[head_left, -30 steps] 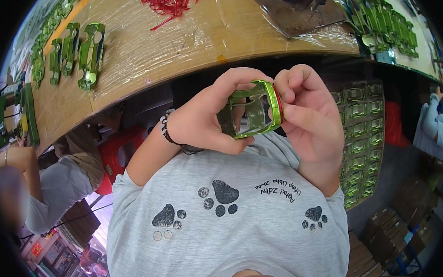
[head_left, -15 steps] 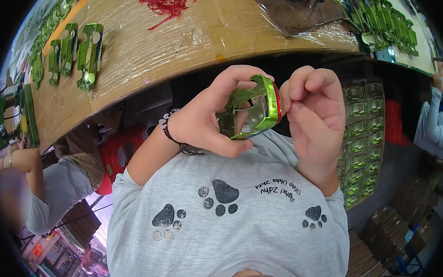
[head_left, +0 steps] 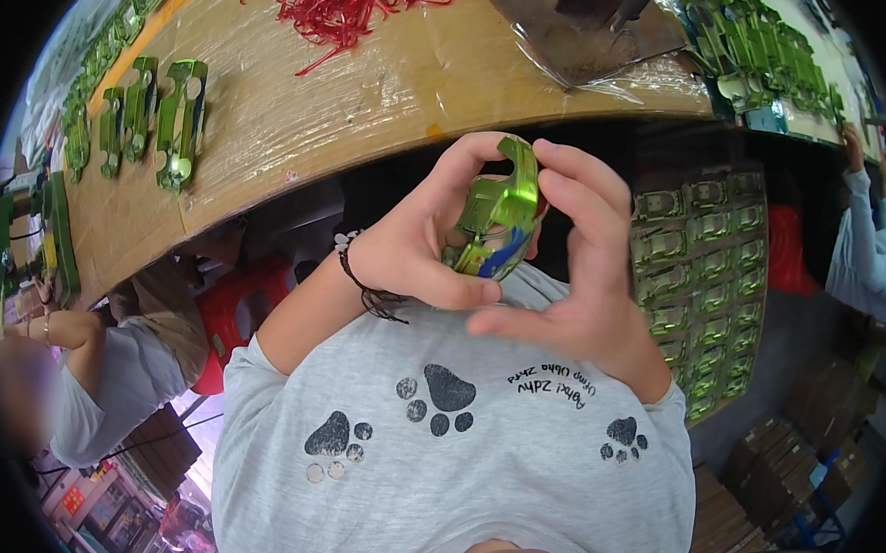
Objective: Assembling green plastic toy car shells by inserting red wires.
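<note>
A shiny green toy car shell with a blue patch is gripped in my left hand, thumb along its near edge and fingers behind it. My right hand reaches in from the right, its fingertips on the shell's right edge. The right thumb is stretched out below, apart from the shell. A bit of red shows at that edge, mostly hidden by the right fingers. Both hands are in front of my chest, short of the table edge.
On the wrapped table are red strips, green shells at left and a dark plate. A tray of green parts stands right of me. A person sits at left near a red stool; another person's arm shows at right.
My right hand has gone from pinched fingers beside the shell to fingertips on its edge with the thumb spread. The shell has turned, showing its blue patch and hiding most of the red.
</note>
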The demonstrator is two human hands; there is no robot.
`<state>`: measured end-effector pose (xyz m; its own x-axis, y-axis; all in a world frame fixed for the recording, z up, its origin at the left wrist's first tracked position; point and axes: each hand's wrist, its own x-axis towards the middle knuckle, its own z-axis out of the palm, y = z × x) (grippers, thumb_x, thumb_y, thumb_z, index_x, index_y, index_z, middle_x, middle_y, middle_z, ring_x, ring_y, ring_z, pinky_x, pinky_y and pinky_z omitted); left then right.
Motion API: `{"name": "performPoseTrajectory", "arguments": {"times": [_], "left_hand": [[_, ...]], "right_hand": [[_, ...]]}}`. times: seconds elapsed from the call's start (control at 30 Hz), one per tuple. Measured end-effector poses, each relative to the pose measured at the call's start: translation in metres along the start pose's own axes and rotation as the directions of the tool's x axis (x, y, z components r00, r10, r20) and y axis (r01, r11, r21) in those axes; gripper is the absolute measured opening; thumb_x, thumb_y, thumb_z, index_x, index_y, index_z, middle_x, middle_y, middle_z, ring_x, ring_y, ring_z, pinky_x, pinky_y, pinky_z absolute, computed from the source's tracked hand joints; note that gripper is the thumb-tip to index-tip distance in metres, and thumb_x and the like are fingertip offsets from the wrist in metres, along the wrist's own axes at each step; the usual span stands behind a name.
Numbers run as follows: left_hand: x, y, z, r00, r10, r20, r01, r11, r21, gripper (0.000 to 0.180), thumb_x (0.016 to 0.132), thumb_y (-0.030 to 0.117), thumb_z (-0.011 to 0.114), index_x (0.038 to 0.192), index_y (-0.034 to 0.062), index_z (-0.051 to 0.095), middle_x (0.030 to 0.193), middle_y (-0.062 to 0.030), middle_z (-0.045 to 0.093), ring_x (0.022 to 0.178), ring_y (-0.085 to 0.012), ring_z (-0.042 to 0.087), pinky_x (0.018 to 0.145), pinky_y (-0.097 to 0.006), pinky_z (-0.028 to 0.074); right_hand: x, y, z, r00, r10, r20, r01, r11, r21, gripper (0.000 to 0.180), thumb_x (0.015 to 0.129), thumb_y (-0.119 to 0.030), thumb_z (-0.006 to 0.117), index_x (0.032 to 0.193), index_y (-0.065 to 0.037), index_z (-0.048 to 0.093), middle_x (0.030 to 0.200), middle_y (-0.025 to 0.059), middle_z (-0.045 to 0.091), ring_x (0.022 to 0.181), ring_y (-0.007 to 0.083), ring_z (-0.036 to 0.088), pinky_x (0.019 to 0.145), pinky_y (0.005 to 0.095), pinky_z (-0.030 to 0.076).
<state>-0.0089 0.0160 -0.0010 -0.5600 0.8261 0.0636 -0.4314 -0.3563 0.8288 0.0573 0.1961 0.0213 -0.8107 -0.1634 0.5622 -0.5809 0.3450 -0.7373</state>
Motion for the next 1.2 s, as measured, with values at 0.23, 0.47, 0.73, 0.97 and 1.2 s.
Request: {"name": "performPoseTrajectory", "arguments": {"times": [0.23,0.47,0.73,0.97,1.2], "left_hand": [[0.013,0.01,0.022,0.975,-0.169,-0.147,0.142,0.974,-0.174,0.081,0.076,-0.005,0.069,0.144,0.0068,0.027,0.129,-0.0096,0.049,0.115,-0.0182,0.054,0.095,-0.034,0.047],[0.022,0.036,0.018,0.936,-0.332,-0.115,0.231,0.827,-0.512,0.077,0.086,0.017,0.057,0.151,-0.0027,0.02,0.136,-0.0193,0.049,0.098,-0.018,0.062,0.077,-0.024,0.051],[0.06,0.041,0.006,0.982,-0.185,-0.041,0.156,0.915,-0.371,0.066,0.098,0.018,0.048,0.15,-0.0076,0.017,0.144,-0.0234,0.042,0.122,-0.0273,0.056,0.098,-0.034,0.052],[0.073,0.053,0.018,0.997,-0.079,-0.021,0.067,0.934,-0.35,0.062,0.1,0.017,0.046,0.151,-0.0048,0.018,0.145,-0.0205,0.042,0.127,-0.0262,0.053,0.102,-0.036,0.048],[0.072,0.063,0.037,0.989,-0.095,-0.109,0.071,0.975,-0.21,0.06,0.101,0.022,0.049,0.15,-0.0029,0.026,0.143,-0.0169,0.047,0.129,-0.0234,0.05,0.103,-0.034,0.045]], "right_hand": [[-0.004,-0.002,0.004,0.957,0.287,0.04,-0.287,0.958,-0.014,0.118,0.054,-0.024,0.094,0.144,-0.003,0.021,0.143,0.0205,0.031,0.126,0.033,0.043,0.1,0.0406,0.044],[-0.009,0.015,-0.002,0.777,0.629,0.002,-0.428,0.526,0.735,0.106,0.068,-0.021,0.084,0.144,-0.003,0.013,0.137,0.0141,0.036,0.125,0.024,0.045,0.106,0.0384,0.036],[0.015,0.029,-0.011,0.78,0.618,-0.097,-0.214,0.41,0.887,0.103,0.075,-0.029,0.084,0.146,-0.001,0.015,0.138,0.0169,0.041,0.126,0.0292,0.049,0.097,0.0485,0.053],[0.03,0.032,-0.024,0.78,0.623,-0.056,-0.188,0.319,0.929,0.102,0.075,-0.034,0.083,0.147,-0.001,0.018,0.13,0.0182,0.049,0.117,0.0328,0.058,0.091,0.048,0.057],[0.034,0.019,-0.026,0.73,0.676,-0.1,-0.153,0.304,0.94,0.103,0.072,-0.043,0.085,0.144,0.0,0.025,0.131,0.0179,0.051,0.113,0.0338,0.061,0.087,0.0455,0.06]]}}
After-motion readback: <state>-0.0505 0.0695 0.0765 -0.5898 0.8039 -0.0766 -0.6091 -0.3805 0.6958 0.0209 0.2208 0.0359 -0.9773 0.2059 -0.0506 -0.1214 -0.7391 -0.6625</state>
